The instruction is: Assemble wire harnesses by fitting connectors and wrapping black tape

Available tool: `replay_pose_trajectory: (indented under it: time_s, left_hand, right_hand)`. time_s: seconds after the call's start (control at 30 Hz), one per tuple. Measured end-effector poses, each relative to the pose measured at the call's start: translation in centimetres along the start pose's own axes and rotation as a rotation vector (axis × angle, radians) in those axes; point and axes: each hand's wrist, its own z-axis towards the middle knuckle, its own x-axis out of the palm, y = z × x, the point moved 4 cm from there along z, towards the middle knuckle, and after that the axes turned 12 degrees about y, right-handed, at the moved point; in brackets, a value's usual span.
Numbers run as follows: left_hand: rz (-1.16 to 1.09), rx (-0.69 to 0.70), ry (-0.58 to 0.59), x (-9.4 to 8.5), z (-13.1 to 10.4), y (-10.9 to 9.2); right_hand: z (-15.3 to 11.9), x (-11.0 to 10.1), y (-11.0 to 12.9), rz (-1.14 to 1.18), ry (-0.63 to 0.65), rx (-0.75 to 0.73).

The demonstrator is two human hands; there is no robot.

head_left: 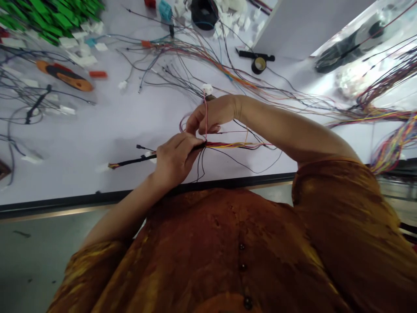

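Note:
My left hand [174,161] is closed around a black-wrapped wire bundle [133,161], whose taped end sticks out to the left. From its right side, loose red, yellow and black wires [228,144] fan out over the table. My right hand [216,114] is bent over just above, its fingers curled close to the left fingertips; what they pinch is too small to tell. A pink wire [206,115] runs from the bundle up past the right fingers to a white connector [207,89].
Green parts [52,17] and white connectors lie at the back left, near an orange-black tool [65,75]. Long loose wires cross behind my hands. A tape roll [259,65] sits at the back. The table's dark front edge [81,201] runs before my body.

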Motion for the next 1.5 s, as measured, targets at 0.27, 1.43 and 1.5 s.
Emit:
replay_pose_trajectory:
  time_s: [0.27, 1.43, 1.5]
  left_hand:
    - [0.207, 0.022, -0.011, 1.1, -1.9, 1.6]
    - [0.112, -0.208, 0.246, 2.7, -1.4, 5.6]
    - [0.148, -0.255, 0.281, 2.9, -1.4, 6.0]
  right_hand:
    - [1.6, -2.3, 1.4, -0.213, -0.493, -0.085]
    - [0.4, 1.5, -3.2, -0.169, -0.849, -0.058]
    - [0.3, 1.9, -2.7, -0.403, -0.887, -0.014]
